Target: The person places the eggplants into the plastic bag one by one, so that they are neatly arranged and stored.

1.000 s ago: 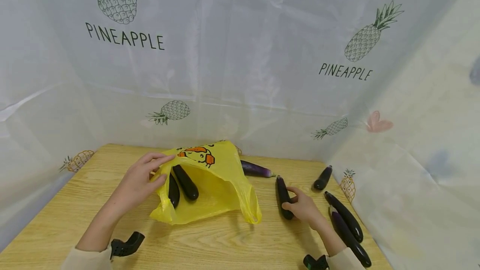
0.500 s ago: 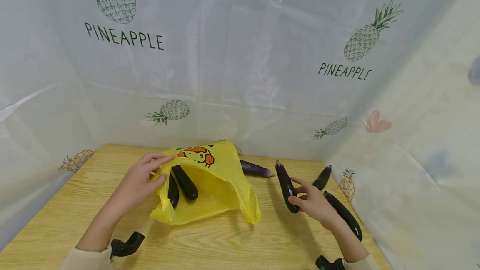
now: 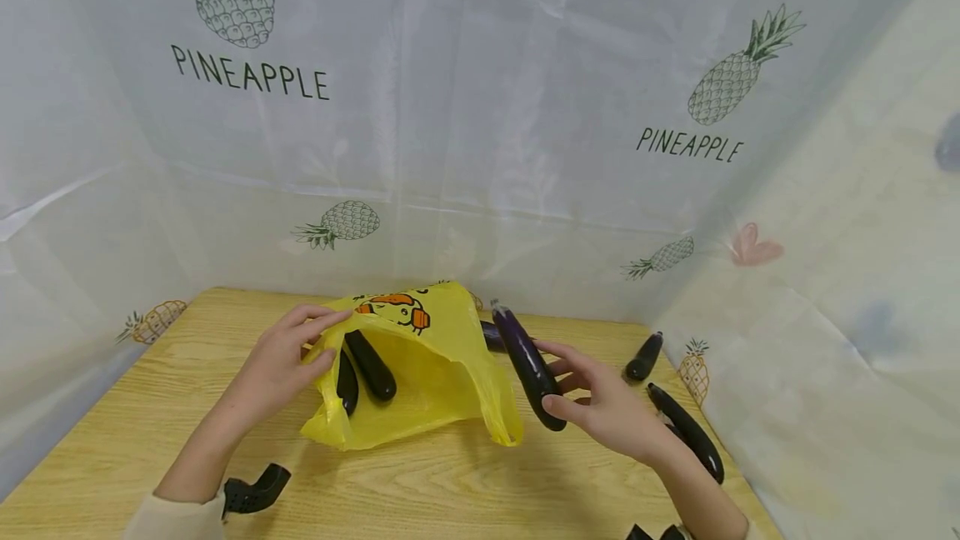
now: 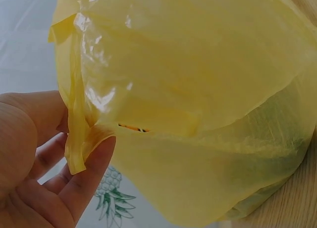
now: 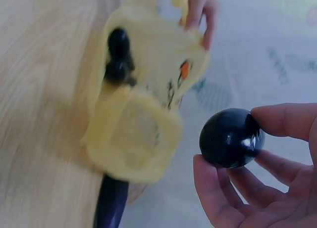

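A yellow plastic bag (image 3: pixel 442 390) with a duck print lies with its mouth facing me, and two dark eggplants (image 3: pixel 372 367) show inside. My left hand (image 3: pixel 285 357) pinches the left edge of the bag's mouth between thumb and fingers; the left wrist view shows the folded yellow film (image 4: pixel 77 119) in that grip. In my right hand (image 3: pixel 600 398) is an eggplant (image 3: pixel 527 361), held between thumb and fingers above the table, just right of the bag, its stem end pointing away. The right wrist view shows its round end (image 5: pixel 232 138) close up.
Behind the bag lies another eggplant (image 3: pixel 491 337), partly hidden. At the right table edge are a small eggplant (image 3: pixel 643 357) and a longer one (image 3: pixel 688 432), with one more mostly hidden by my right arm. A pineapple-print curtain (image 3: pixel 480 148) borders the wooden table (image 3: pixel 405 490).
The right hand has lifted the eggplant off the table and carried it left toward the bag. My left hand and the bag have stayed put.
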`<state>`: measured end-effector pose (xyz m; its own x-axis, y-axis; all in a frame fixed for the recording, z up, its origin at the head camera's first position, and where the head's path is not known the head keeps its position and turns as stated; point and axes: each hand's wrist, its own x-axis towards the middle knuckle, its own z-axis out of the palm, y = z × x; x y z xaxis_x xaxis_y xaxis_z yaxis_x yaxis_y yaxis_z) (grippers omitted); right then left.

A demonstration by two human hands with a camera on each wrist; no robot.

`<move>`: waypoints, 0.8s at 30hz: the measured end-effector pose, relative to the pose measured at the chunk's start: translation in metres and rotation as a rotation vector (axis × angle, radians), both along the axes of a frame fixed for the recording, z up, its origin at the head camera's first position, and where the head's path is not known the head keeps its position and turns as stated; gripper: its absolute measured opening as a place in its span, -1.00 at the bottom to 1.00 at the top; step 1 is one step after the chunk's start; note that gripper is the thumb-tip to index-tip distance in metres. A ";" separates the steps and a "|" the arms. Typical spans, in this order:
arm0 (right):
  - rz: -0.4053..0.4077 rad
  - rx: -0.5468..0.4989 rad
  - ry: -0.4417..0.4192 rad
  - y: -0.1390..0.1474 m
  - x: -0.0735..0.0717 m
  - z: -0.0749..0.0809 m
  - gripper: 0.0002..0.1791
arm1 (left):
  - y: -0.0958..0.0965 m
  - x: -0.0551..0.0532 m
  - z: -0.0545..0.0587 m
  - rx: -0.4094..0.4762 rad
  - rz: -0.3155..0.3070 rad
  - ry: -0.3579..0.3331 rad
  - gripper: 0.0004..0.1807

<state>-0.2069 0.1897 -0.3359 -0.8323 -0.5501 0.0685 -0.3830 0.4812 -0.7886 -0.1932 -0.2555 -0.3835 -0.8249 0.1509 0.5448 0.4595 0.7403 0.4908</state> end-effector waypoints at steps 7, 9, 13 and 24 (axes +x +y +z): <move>0.149 -0.046 -0.089 -0.036 0.009 0.002 -0.26 | 0.000 0.000 -0.001 -0.004 0.003 0.001 -0.39; 0.164 -0.048 -0.127 -0.047 0.010 -0.001 -0.28 | 0.001 0.000 -0.002 -0.005 0.004 0.008 -0.39; 0.186 -0.050 -0.191 -0.065 0.011 -0.010 -0.30 | 0.001 0.000 -0.002 -0.004 0.009 0.002 -0.40; 0.142 -0.184 -0.404 -0.102 -0.004 -0.054 -0.32 | 0.004 0.002 0.002 0.005 0.004 0.004 -0.39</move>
<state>-0.2109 0.0875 -0.3895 -0.7298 -0.6694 -0.1387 -0.0792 0.2843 -0.9555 -0.1911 -0.2515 -0.3818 -0.8231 0.1448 0.5491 0.4585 0.7398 0.4923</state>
